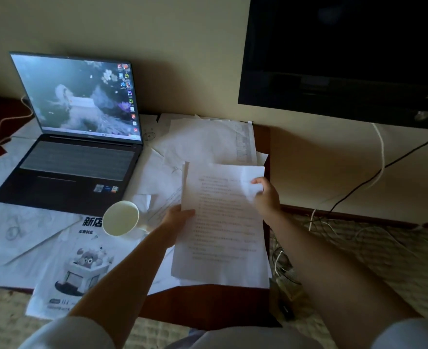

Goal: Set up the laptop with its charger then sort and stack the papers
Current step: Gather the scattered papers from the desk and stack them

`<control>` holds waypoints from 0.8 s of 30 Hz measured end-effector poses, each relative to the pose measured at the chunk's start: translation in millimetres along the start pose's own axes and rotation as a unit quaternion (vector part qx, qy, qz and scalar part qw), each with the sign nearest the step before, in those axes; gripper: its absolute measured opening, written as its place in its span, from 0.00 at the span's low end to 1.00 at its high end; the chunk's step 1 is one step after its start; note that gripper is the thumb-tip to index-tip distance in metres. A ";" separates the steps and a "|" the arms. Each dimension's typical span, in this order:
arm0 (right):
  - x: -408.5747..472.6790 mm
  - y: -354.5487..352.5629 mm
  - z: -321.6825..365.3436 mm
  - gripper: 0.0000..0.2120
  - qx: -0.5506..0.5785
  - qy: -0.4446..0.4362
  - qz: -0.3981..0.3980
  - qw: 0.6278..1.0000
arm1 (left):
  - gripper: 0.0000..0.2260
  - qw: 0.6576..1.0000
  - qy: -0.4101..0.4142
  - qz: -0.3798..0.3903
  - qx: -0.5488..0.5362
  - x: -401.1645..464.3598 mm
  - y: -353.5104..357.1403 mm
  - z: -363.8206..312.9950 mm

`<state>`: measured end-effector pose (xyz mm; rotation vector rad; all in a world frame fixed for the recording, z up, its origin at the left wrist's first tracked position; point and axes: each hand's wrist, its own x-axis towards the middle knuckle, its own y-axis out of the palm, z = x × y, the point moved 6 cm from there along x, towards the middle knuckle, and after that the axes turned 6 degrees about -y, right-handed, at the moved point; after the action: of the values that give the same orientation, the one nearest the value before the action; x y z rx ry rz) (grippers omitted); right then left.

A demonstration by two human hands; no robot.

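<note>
Both hands are on one printed sheet (223,217), held up just above the table. The left hand (180,217) pinches its left edge, thumb on top; the right hand (265,195) grips the upper right corner, fingers curled round the crumpled paper. The print on it is too blurred to read. Beneath and behind lies a loose heap of papers (208,142), too overlapped to count. One white paper cup (121,217) lies tipped on its side just left of the left hand. Under it, one poster (77,260) with bold Chinese characters, "新店" legible, and a cartoon figure. One laptop (74,152) stands open at the table's far left, screen lit, with one pale cable (6,124) trailing behind it.
</note>
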<state>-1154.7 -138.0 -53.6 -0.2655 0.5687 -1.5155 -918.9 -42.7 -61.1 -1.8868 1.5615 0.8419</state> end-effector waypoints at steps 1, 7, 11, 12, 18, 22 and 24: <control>3.4 3.1 1.9 0.22 0.002 -0.004 -0.008 1.000 | 0.09 1.000 0.006 -0.005 0.014 -0.5 0.5 -0.9; 18.9 33.4 8.1 0.26 -0.013 -0.020 0.047 0.999 | 0.08 0.993 0.026 -0.092 0.074 5.3 1.8 -3.0; 36.0 32.4 7.5 0.25 0.048 0.041 -0.001 0.998 | 0.07 0.969 0.078 -0.208 0.112 2.7 -8.6 -15.7; 40.4 31.4 7.9 0.25 0.101 0.072 -0.018 0.992 | 0.07 0.962 0.083 -0.230 0.123 3.5 -12.7 -19.2; 68.5 34.2 12.2 0.19 0.363 0.212 -0.076 0.904 | 0.10 0.942 0.053 -0.268 0.195 20.8 -22.0 -29.1; 87.3 38.9 25.0 0.13 0.260 0.142 -0.031 0.955 | 0.11 0.938 0.029 -0.270 0.214 28.7 -23.0 -26.7; 94.2 46.8 26.8 0.14 0.238 0.128 -0.004 0.963 | 0.11 0.939 0.025 -0.267 0.215 31.8 -24.2 -27.8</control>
<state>-1104.7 -232.5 -72.1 0.3039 0.3862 -1.6550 -887.5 -79.6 -66.4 -1.8638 1.0552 0.1924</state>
